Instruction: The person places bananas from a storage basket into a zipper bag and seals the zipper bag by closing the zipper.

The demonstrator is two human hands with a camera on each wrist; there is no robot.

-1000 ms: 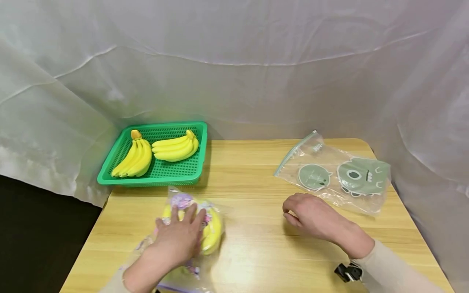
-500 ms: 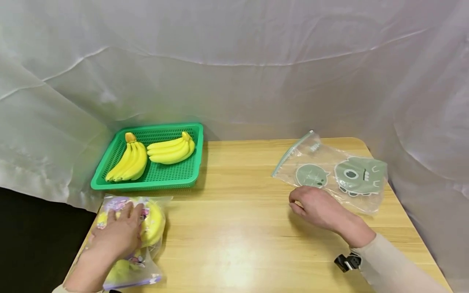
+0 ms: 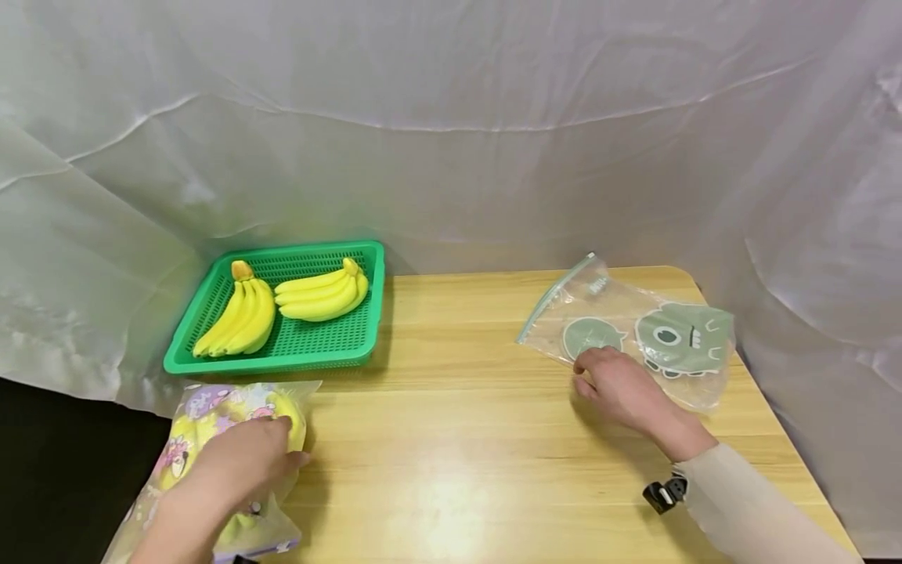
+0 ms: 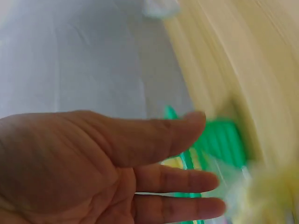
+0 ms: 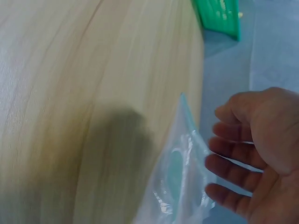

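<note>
At the table's left edge lies a clear zip bag [image 3: 204, 401] with purple and pink cartoon prints and yellow bananas [image 3: 285, 411] inside. My left hand [image 3: 243, 462] is over this bag, hiding part of it; in the left wrist view its thumb and fingers [image 4: 187, 181] extend with nothing between them. My right hand [image 3: 620, 388] hovers at the near edge of a flat clear zip bag [image 3: 680, 337] printed with green monsters. Its fingers [image 5: 233, 170] bend loosely and hold nothing in the right wrist view.
A green plastic basket [image 3: 271, 365] stands at the back left, with two banana bunches [image 3: 239, 317] in it. Grey-white cloth [image 3: 451, 188] hangs behind and beside the wooden table [image 3: 437, 439]. A dark area borders the table's left edge.
The filled bag slid left across the table under my left hand, whose fingers have since lifted and turned. My right hand shifted slightly right, closer over the monster bag.
</note>
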